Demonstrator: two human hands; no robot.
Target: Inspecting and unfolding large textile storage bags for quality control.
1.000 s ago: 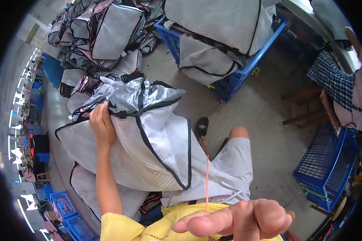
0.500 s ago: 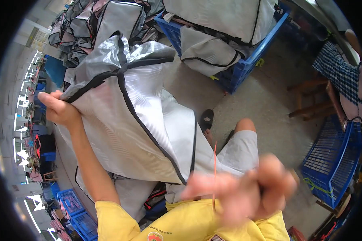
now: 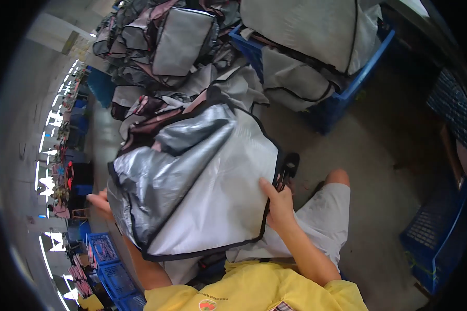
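A silver insulated fabric bag (image 3: 213,192) with black binding lies spread over my lap, its shiny lining folded out on the left. My right hand (image 3: 280,206) is closed on its right edge, thumb on the silver face and the other fingers mostly hidden. A small dark object (image 3: 281,182) shows beside that thumb, too small to name surely. My left hand (image 3: 100,202) is at the bag's left side, partly behind it. Its visible fingers stretch outward, away from the cloth, and the forearm passes under the bag.
Similar silver bags (image 3: 184,44) are heaped ahead. A blue crate (image 3: 324,111) full of them stands to their right. Other blue crates stand at right (image 3: 436,233) and lower left (image 3: 114,277). A checked cloth (image 3: 454,103) hangs at the far right.
The bag has been turned and lowered flatter across my lap. My right hand has gone from near the camera to its right edge; my left hand has dropped lower. The orange strand no longer shows.
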